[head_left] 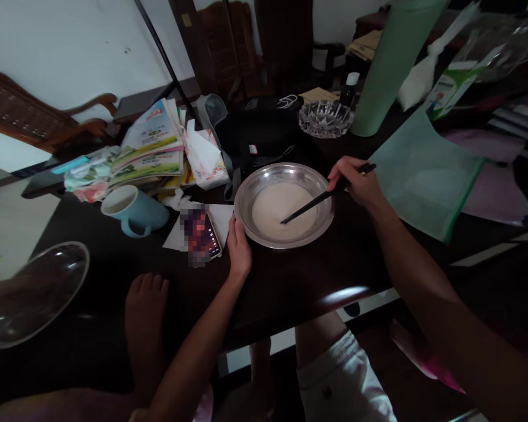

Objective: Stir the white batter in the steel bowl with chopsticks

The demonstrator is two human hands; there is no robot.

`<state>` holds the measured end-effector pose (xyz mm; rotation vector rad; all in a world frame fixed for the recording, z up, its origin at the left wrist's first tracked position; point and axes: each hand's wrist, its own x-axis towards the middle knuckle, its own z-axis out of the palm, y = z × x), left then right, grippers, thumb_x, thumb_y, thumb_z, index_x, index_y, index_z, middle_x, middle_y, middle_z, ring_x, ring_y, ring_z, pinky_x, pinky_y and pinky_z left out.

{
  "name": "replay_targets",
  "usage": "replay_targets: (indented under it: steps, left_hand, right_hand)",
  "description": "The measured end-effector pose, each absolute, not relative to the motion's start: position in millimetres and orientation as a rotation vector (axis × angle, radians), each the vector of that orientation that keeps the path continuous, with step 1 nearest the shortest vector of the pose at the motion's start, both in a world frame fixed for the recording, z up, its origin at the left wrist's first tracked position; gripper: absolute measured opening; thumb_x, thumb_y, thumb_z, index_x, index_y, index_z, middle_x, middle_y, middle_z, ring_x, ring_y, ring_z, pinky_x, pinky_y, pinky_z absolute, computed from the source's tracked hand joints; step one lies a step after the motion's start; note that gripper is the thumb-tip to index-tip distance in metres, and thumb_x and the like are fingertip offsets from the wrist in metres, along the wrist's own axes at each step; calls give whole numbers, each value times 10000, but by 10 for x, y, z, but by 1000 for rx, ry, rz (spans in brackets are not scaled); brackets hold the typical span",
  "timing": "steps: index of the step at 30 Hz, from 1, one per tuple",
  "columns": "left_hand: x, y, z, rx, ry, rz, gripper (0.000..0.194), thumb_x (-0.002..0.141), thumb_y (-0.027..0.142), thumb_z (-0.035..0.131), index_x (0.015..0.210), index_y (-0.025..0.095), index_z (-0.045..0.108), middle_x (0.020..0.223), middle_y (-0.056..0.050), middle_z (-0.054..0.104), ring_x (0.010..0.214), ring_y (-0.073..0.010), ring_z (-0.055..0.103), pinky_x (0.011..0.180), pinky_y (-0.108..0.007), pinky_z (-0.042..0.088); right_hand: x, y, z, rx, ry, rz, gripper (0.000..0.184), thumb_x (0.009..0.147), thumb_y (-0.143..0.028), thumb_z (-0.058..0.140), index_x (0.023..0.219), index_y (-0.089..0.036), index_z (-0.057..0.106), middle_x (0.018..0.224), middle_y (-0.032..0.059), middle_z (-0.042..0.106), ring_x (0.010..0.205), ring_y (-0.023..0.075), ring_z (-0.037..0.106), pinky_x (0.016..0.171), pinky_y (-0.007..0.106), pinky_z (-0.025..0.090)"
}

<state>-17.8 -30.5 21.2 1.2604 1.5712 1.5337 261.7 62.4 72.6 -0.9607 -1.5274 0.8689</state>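
A shallow metal bowl [245, 206] stands on the dark table, holding a pale, milky liquid [270, 202]. My left hand [239, 249] holds the bowl's near-left rim; some of its fingers are hidden. Closed around a pair of black chopsticks [307, 207], my right hand [355, 183] is above the bowl's right side. The chopstick tips dip into the liquid near its middle. Just left of my left hand, a phone [210, 237] with a lit, partly blurred screen lies on white paper [223, 217].
A blue mug [147, 212], stacked booklets [152, 140] and a tissue pack [206, 158] are on the left. Behind the bowl are a black bag [264, 132], glass ashtray [325, 120] and green cylinder [389, 70]. Another person's bare limb [146, 305] rests near a clear lid [81, 264].
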Motion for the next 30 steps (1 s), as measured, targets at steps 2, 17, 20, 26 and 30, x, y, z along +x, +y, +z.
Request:
replay_targets:
  steps: [2, 17, 20, 26, 30]
  left_hand:
    - [-182, -304, 208, 1262, 1575, 1531, 528, 958, 581, 426, 1224, 174, 632, 1321, -115, 646, 1281, -226, 559, 1146, -366, 377]
    - [-170, -314, 237, 1254, 1576, 1531, 489, 961, 545, 434, 1210, 177, 639, 1311, -108, 656, 1275, -224, 566, 1140, -374, 388]
    - [-171, -313, 222, 1248, 1587, 1528, 485, 961, 546, 435, 1207, 184, 644, 1315, -104, 658, 1266, -222, 572, 1141, -378, 388]
    - [-180, -310, 205, 1231, 1582, 1522, 467, 966, 523, 435, 1222, 187, 634, 1336, -104, 643, 1290, -220, 555, 1154, -376, 371]
    - [-174, -315, 229, 1245, 1576, 1518, 455, 972, 511, 428, 1216, 185, 634, 1299, -102, 660, 1258, -218, 574, 1133, -376, 394]
  right_hand:
    - [2584, 583, 756, -956, -1633, 895, 353, 890, -547, 606, 733, -248, 711, 658, 2, 730, 668, 172, 699, 693, 339, 552]
    - [2611, 620, 732, -990, -1589, 874, 323, 887, -522, 628, 755, -243, 721, 692, 8, 746, 702, 167, 711, 715, 330, 552]
    - [2642, 663, 704, -985, -1444, 793, 365, 904, -529, 597, 693, -245, 685, 598, -8, 698, 579, 147, 657, 639, 322, 527]
    - [2612, 607, 743, -979, -1582, 883, 357, 902, -533, 596, 722, -244, 704, 623, 0, 709, 615, 157, 672, 664, 329, 540]
    - [2614, 604, 757, -1014, -1574, 810, 337, 895, -525, 612, 739, -242, 705, 685, 9, 733, 680, 162, 692, 698, 331, 547]
